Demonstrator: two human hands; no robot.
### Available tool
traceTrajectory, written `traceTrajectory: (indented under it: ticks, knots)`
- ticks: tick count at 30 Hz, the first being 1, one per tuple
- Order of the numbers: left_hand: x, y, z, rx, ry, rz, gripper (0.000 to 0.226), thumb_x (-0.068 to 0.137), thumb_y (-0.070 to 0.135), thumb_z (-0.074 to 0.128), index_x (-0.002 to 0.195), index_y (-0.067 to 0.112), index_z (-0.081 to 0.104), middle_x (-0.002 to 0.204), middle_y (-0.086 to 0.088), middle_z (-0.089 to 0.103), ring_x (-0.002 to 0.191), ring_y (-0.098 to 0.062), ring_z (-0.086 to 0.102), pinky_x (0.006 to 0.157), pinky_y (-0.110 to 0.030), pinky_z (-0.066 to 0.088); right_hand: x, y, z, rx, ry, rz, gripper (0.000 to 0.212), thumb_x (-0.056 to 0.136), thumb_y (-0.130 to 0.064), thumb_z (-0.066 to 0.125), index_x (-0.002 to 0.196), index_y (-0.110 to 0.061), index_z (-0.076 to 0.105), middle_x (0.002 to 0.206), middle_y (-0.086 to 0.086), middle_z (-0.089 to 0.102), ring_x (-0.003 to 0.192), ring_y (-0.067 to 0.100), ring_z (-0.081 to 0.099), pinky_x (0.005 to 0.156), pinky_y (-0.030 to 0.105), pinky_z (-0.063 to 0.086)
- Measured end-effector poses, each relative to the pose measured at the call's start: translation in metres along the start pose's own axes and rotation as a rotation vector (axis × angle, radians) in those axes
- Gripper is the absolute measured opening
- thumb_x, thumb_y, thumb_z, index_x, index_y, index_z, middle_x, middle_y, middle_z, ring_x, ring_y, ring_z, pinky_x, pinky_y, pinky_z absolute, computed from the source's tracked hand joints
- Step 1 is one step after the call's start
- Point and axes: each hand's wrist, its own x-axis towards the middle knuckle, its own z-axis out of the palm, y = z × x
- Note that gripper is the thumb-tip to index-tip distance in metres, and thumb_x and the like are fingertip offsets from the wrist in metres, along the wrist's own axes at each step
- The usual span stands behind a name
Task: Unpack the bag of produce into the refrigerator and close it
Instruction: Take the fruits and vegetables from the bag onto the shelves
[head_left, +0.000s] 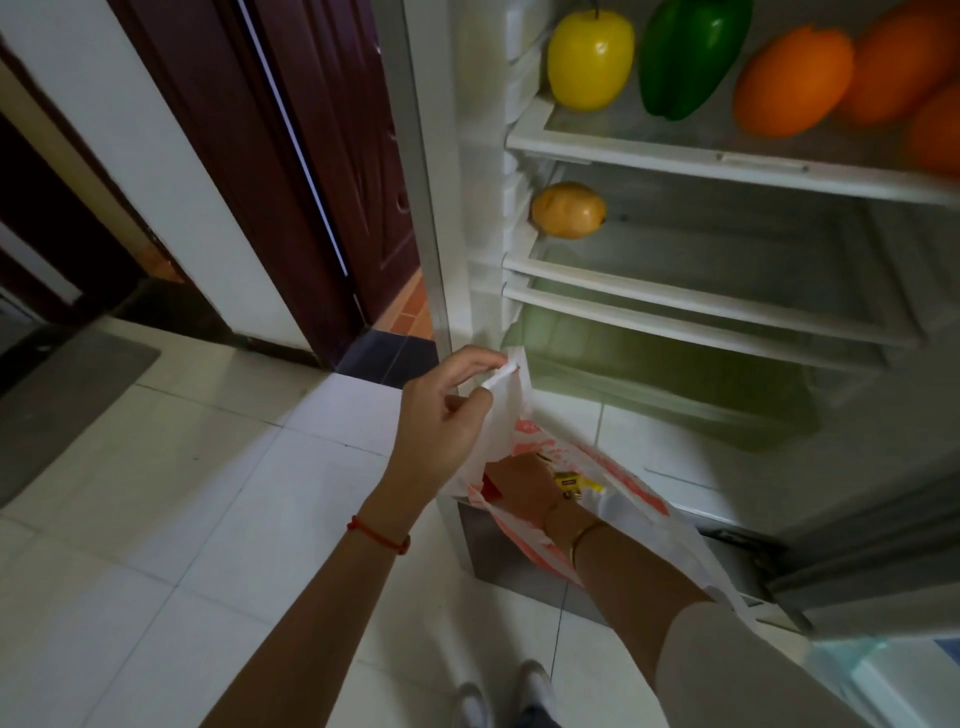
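- Head view: your left hand (447, 410) pinches the handle of the thin plastic bag (613, 483) and holds it up in front of the open refrigerator (727, 156), just above the floor (182, 467).
- Your right hand (524, 491) is deep inside the mouth of the bag. The film covers its fingers, so I cannot tell if they already grip something or are loose.
- Near this hand a small yellow thing (569, 482) shows in the bag; what it is I cannot say.
- To do this step well, I think you should keep the handle lifted and pulled a little to the side, so the mouth stays wide and the film does not fold over your wrist.
- Take one piece at a time with a full grip, because smooth round produce can slip easily.
- The bag is white with orange-red print, soft and wrinkled, and it gives no support of its own.
- On the top shelf (675, 148) stand a glossy yellow apple (589, 57), a shiny green pepper (685, 57) and matte orange fruits (792, 80), close together.
- On the shelf below, one dull yellow-brown fruit (569, 209) lies at the left wall, with free glass beside it, which looks to me a good place for the next piece.
- The shelves are clear glass with white plastic edges, hard and smooth, so round things may roll.
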Motion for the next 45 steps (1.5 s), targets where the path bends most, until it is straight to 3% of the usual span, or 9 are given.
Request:
traceTrajectory:
  ticks: [4, 8, 12, 14, 20, 26, 31, 41, 45]
  knots:
    - [0.001, 0.003, 0.001, -0.012, -0.031, -0.013, 0.033, 0.082, -0.004, 0.050, 0.105, 0.011, 0.070, 0.095, 0.012, 0.070, 0.067, -0.002, 0.062, 0.057, -0.016, 0.044, -0.007, 0.011, 0.003, 0.171, 0.013, 0.024, 0.026, 0.098, -0.027, 0.050, 0.102, -0.004, 0.063, 0.103, 0.016, 0.066, 0.099, 0.033, 0.063, 0.093, 0.037, 0.048]
    - [0.006, 0.003, 0.006, -0.056, -0.041, -0.031, 0.035, 0.084, -0.006, 0.050, 0.106, 0.014, 0.070, 0.104, 0.005, 0.072, 0.087, -0.009, 0.067, 0.064, -0.021, 0.048, -0.025, 0.020, -0.003, 0.310, 0.170, 0.052, 0.032, 0.096, -0.035, 0.055, 0.119, -0.012, 0.059, 0.111, 0.008, 0.065, 0.103, 0.021, 0.062, 0.097, 0.028, 0.048]
    - [0.011, 0.009, 0.012, -0.057, -0.037, -0.045, 0.036, 0.087, -0.007, 0.051, 0.105, 0.018, 0.070, 0.104, 0.011, 0.071, 0.095, -0.004, 0.064, 0.068, -0.010, 0.045, -0.043, 0.039, -0.008, 0.328, 0.273, 0.031, 0.073, 0.079, -0.076, 0.049, 0.136, -0.030, 0.044, 0.132, -0.003, 0.056, 0.118, 0.016, 0.054, 0.106, 0.036, 0.044]
    - [0.014, 0.012, 0.015, -0.068, -0.042, -0.025, 0.035, 0.088, -0.007, 0.051, 0.105, 0.017, 0.070, 0.107, 0.010, 0.070, 0.105, -0.005, 0.064, 0.075, -0.011, 0.045, -0.056, 0.045, -0.017, 0.334, 0.342, 0.044, 0.081, 0.070, -0.081, 0.054, 0.137, -0.037, 0.039, 0.138, -0.009, 0.051, 0.125, 0.012, 0.048, 0.110, 0.033, 0.038]
    - [0.017, 0.020, 0.027, -0.070, -0.053, -0.004, 0.035, 0.088, -0.005, 0.050, 0.107, 0.019, 0.067, 0.111, 0.009, 0.069, 0.106, -0.007, 0.063, 0.080, -0.012, 0.045, -0.101, 0.052, -0.049, 0.565, 0.549, -0.046, 0.077, 0.064, -0.049, 0.084, 0.128, -0.033, 0.045, 0.127, -0.013, 0.052, 0.115, 0.002, 0.052, 0.097, 0.024, 0.048]
    - [0.016, 0.029, 0.037, -0.066, -0.078, -0.002, 0.037, 0.089, -0.004, 0.050, 0.104, 0.027, 0.065, 0.105, 0.023, 0.064, 0.113, -0.005, 0.060, 0.089, -0.010, 0.043, -0.120, 0.055, -0.094, 0.688, 0.881, -0.028, 0.080, 0.068, -0.028, 0.084, 0.135, -0.022, 0.041, 0.133, -0.001, 0.050, 0.119, 0.009, 0.054, 0.100, 0.024, 0.048]
    - [0.017, 0.035, 0.043, -0.044, -0.101, -0.017, 0.034, 0.091, -0.003, 0.050, 0.109, 0.021, 0.066, 0.111, 0.014, 0.066, 0.113, -0.004, 0.058, 0.085, -0.002, 0.040, -0.110, 0.056, -0.152, 0.668, 1.094, 0.028, 0.072, 0.074, -0.029, 0.082, 0.133, -0.017, 0.043, 0.132, 0.002, 0.051, 0.116, 0.012, 0.053, 0.097, 0.019, 0.046]
    - [0.027, 0.044, 0.047, -0.021, -0.110, -0.044, 0.040, 0.091, -0.004, 0.050, 0.100, 0.033, 0.062, 0.104, 0.032, 0.061, 0.101, 0.022, 0.052, 0.079, 0.003, 0.037, -0.044, 0.092, -0.213, 0.699, 0.979, 0.214, 0.078, 0.071, -0.030, 0.084, 0.134, -0.012, 0.042, 0.133, 0.008, 0.053, 0.120, 0.022, 0.054, 0.092, 0.023, 0.042]
    - [0.031, 0.043, 0.049, -0.001, -0.117, -0.041, 0.038, 0.091, -0.005, 0.047, 0.108, 0.026, 0.062, 0.108, 0.027, 0.061, 0.107, 0.012, 0.055, 0.084, -0.002, 0.039, -0.026, 0.102, -0.219, 0.745, 0.954, 0.246, 0.075, 0.072, -0.026, 0.084, 0.132, -0.010, 0.042, 0.133, 0.010, 0.054, 0.119, 0.025, 0.055, 0.091, 0.023, 0.043]
